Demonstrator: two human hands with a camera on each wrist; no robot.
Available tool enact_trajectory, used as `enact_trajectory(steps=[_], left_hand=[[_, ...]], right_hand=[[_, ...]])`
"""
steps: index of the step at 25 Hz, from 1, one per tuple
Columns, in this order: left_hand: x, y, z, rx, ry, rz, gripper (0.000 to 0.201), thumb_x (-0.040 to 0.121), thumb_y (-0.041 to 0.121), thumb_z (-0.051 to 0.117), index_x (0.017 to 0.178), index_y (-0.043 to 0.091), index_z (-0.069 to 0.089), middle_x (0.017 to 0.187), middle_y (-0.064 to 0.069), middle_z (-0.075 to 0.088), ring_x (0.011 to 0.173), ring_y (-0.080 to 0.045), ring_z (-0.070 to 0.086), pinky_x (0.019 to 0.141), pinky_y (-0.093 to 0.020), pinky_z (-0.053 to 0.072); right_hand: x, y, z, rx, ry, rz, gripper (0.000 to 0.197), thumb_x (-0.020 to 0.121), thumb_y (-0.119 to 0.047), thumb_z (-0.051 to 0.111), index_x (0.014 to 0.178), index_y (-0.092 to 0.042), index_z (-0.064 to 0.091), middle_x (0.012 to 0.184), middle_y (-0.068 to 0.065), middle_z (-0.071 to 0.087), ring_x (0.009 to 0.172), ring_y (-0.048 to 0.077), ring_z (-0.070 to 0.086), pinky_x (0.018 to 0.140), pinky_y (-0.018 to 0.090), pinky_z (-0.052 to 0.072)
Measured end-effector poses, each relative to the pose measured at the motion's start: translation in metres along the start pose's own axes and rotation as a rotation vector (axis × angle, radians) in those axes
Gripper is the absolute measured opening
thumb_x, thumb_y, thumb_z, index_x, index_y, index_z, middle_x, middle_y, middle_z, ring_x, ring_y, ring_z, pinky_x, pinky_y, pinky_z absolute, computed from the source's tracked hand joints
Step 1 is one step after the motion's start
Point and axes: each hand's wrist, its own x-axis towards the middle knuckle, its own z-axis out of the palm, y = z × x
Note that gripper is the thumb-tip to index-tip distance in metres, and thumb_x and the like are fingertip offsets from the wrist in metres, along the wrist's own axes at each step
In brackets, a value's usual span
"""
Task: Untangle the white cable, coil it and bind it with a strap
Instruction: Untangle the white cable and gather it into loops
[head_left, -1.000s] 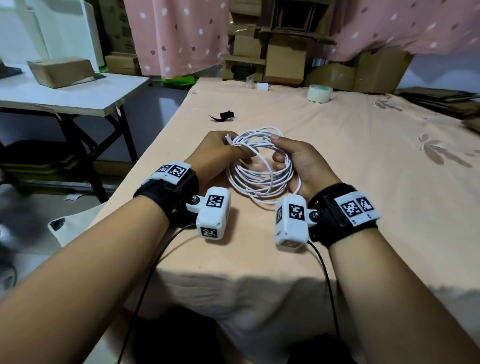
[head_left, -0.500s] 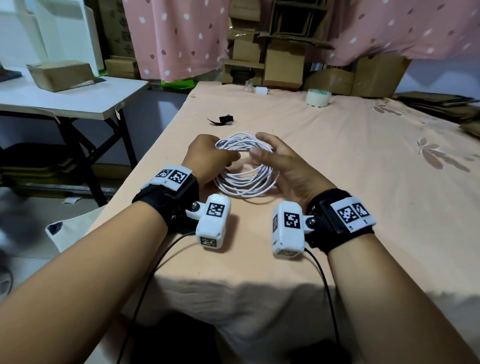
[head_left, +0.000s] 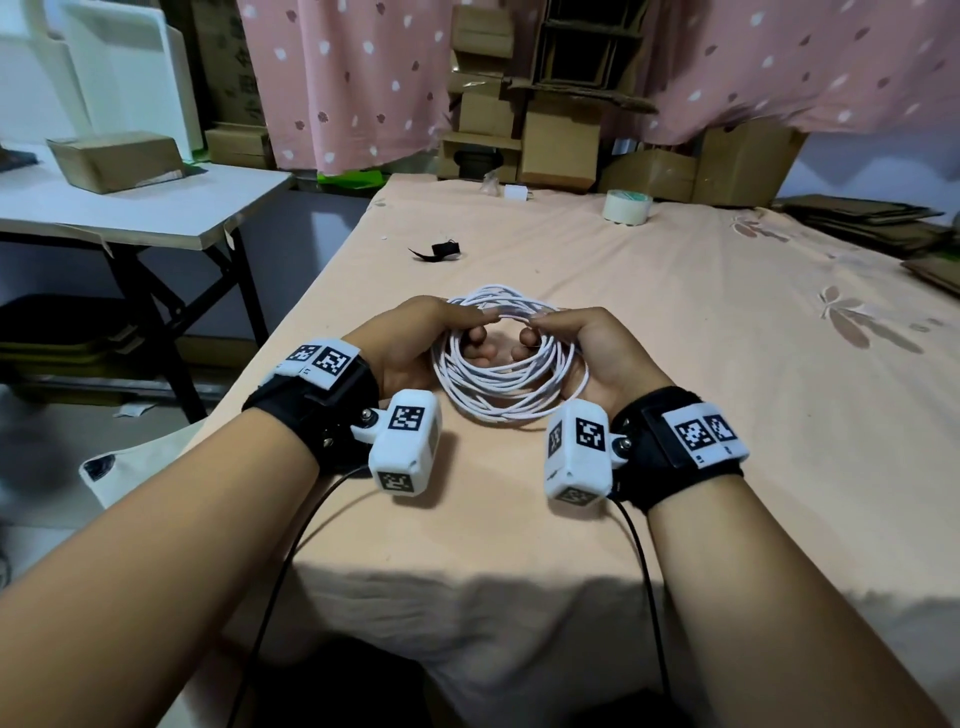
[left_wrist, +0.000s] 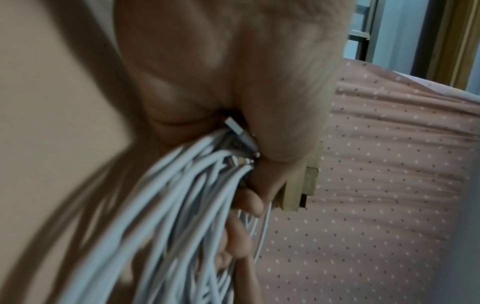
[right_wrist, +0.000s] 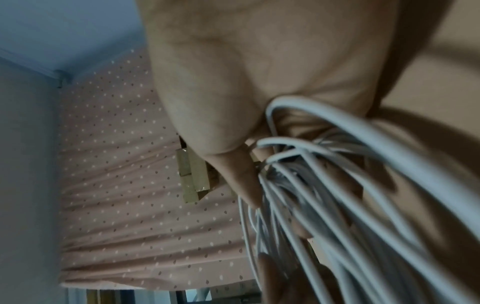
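**coilnoob:** While both hands had it, how did that white cable (head_left: 506, 358) look like it'd handle? And where was it sitting?

**strapguy:** Near the front edge of the worktop (head_left: 701, 415), held as a loose round bundle of many loops. Left hand (head_left: 410, 343) had its grip curled around the left side of the coil, right hand (head_left: 587, 348) clenched around the right side, fingertips (head_left: 480, 345) poking through the middle hole. On the left wrist view a connector end (left_wrist: 237, 131) was tucked in against the palm with the strands.

**coilnoob:** So light stuff?

**strapguy:** I'd guess light, thin and springy. Smooth jacket, so the loops looked ready to slide and fan out if either grip went slack. They weren't lying neatly, some strands crossed. Not fragile, apart from maybe the plug ends.

**coilnoob:** Where would you hold it for the strap?

**strapguy:** My take: pinch all the loops together at one side with one hand, plug end trapped inside, and free the other for the black strap (head_left: 439, 250), which lay well apart, further back toward the left edge. A tape roll (head_left: 626, 207) sat near the far edge, out of the way.
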Motion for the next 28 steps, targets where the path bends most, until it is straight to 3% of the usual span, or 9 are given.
enact_trajectory(steps=[4, 8, 12, 14, 18, 21, 24, 26, 28], left_hand=[[-0.008, 0.002, -0.001, -0.131, -0.16, -0.045, 0.007, 0.09, 0.011, 0.06, 0.094, 0.005, 0.061, 0.053, 0.002, 0.052, 0.055, -0.014, 0.062, 0.055, -0.025, 0.056], [-0.015, 0.001, 0.004, -0.332, -0.291, -0.036, 0.014, 0.088, 0.01, 0.052, 0.093, 0.0, 0.061, 0.048, 0.001, 0.047, 0.053, -0.017, 0.062, 0.064, -0.033, 0.06], [-0.012, 0.002, 0.003, -0.254, -0.261, -0.029, 0.019, 0.091, 0.014, 0.051, 0.083, 0.003, 0.064, 0.049, 0.006, 0.033, 0.038, -0.006, 0.039, 0.046, -0.022, 0.048], [-0.014, 0.004, 0.002, -0.205, -0.288, -0.057, 0.021, 0.092, 0.021, 0.05, 0.083, 0.005, 0.061, 0.048, 0.006, 0.033, 0.037, -0.005, 0.037, 0.042, -0.02, 0.043], [-0.016, 0.005, -0.004, -0.093, -0.406, -0.165, 0.037, 0.089, 0.039, 0.055, 0.092, 0.003, 0.059, 0.05, 0.002, 0.042, 0.04, -0.012, 0.045, 0.054, -0.026, 0.05], [-0.016, 0.001, -0.008, 0.001, -0.491, -0.188, 0.032, 0.081, 0.032, 0.074, 0.079, 0.005, 0.057, 0.045, 0.001, 0.042, 0.041, -0.016, 0.048, 0.066, -0.034, 0.056], [-0.012, -0.003, -0.005, 0.011, -0.38, -0.141, 0.033, 0.082, 0.022, 0.073, 0.062, 0.012, 0.049, 0.04, 0.002, 0.035, 0.039, -0.014, 0.044, 0.064, -0.034, 0.058], [-0.01, -0.003, -0.001, -0.104, -0.285, -0.073, 0.033, 0.088, 0.024, 0.065, 0.061, 0.011, 0.05, 0.042, 0.001, 0.039, 0.043, -0.014, 0.05, 0.06, -0.031, 0.058], [-0.008, -0.003, 0.002, -0.163, -0.194, -0.007, 0.036, 0.091, 0.029, 0.061, 0.063, 0.012, 0.047, 0.047, 0.002, 0.043, 0.044, -0.012, 0.054, 0.051, -0.025, 0.055]], right_hand=[[-0.008, -0.002, 0.001, 0.134, -0.122, 0.034, 0.005, 0.085, -0.008, 0.05, 0.08, -0.009, 0.049, 0.072, 0.005, 0.042, 0.055, 0.017, 0.047, 0.055, 0.026, 0.048], [-0.011, -0.006, 0.005, 0.192, -0.206, -0.041, 0.011, 0.076, -0.006, 0.049, 0.078, -0.013, 0.041, 0.062, 0.002, 0.034, 0.047, 0.013, 0.033, 0.051, 0.023, 0.025], [-0.01, -0.003, 0.006, 0.137, -0.252, -0.043, 0.012, 0.075, -0.005, 0.049, 0.08, -0.013, 0.042, 0.061, 0.001, 0.033, 0.045, 0.013, 0.035, 0.048, 0.023, 0.028], [-0.011, -0.003, 0.006, 0.097, -0.271, -0.053, 0.01, 0.078, -0.003, 0.048, 0.084, -0.01, 0.045, 0.061, 0.003, 0.036, 0.046, 0.013, 0.037, 0.048, 0.024, 0.03], [-0.015, -0.003, 0.003, -0.021, -0.324, 0.002, 0.014, 0.079, -0.006, 0.049, 0.088, 0.001, 0.058, 0.062, 0.003, 0.038, 0.044, 0.011, 0.039, 0.048, 0.023, 0.03], [-0.016, -0.003, 0.003, -0.11, -0.319, 0.01, 0.015, 0.079, -0.001, 0.051, 0.09, -0.001, 0.061, 0.068, 0.007, 0.038, 0.041, 0.011, 0.041, 0.047, 0.022, 0.027], [-0.015, -0.001, 0.004, -0.138, -0.272, -0.037, 0.025, 0.079, 0.004, 0.059, 0.103, -0.003, 0.065, 0.074, 0.009, 0.051, 0.051, 0.013, 0.049, 0.049, 0.021, 0.041], [-0.012, 0.002, 0.004, -0.051, -0.301, -0.013, 0.048, 0.075, 0.011, 0.061, 0.122, 0.004, 0.062, 0.087, 0.02, 0.057, 0.069, 0.024, 0.061, 0.066, 0.032, 0.055], [-0.012, 0.003, 0.004, 0.017, -0.334, -0.003, 0.059, 0.076, 0.015, 0.059, 0.134, 0.01, 0.051, 0.096, 0.025, 0.055, 0.081, 0.031, 0.065, 0.077, 0.041, 0.057]])
